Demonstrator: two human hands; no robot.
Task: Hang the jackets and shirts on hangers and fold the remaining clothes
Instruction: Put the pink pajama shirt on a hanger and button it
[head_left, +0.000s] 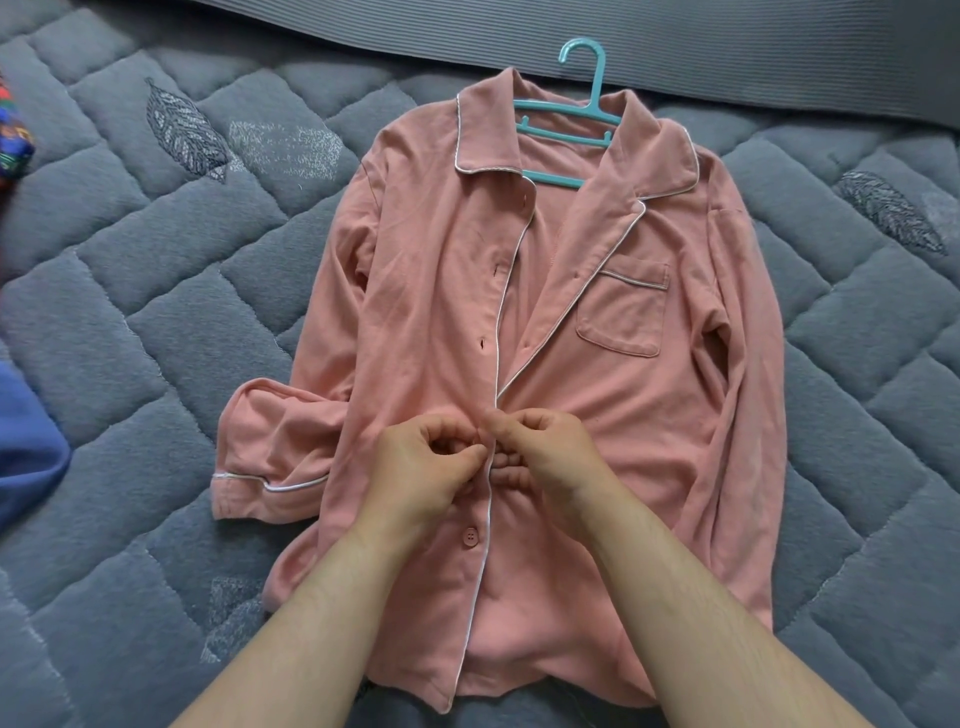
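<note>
A pink long-sleeved shirt (613, 374) with white piping lies face up on the quilted bed. A teal plastic hanger (566, 132) sits inside its collar, hook pointing away from me. My left hand (423, 462) pinches the left front edge at mid-chest. My right hand (540, 452) pinches the right front edge against it, at a button spot. One pink button (470, 537) below my hands is fastened. The upper front lies open.
The grey-blue quilted bedspread (156, 322) spreads all around. A blue garment (26, 441) lies at the left edge, and a multicoloured cloth (13, 135) sits at the upper left. A grey ribbed band (519, 26) runs along the far side.
</note>
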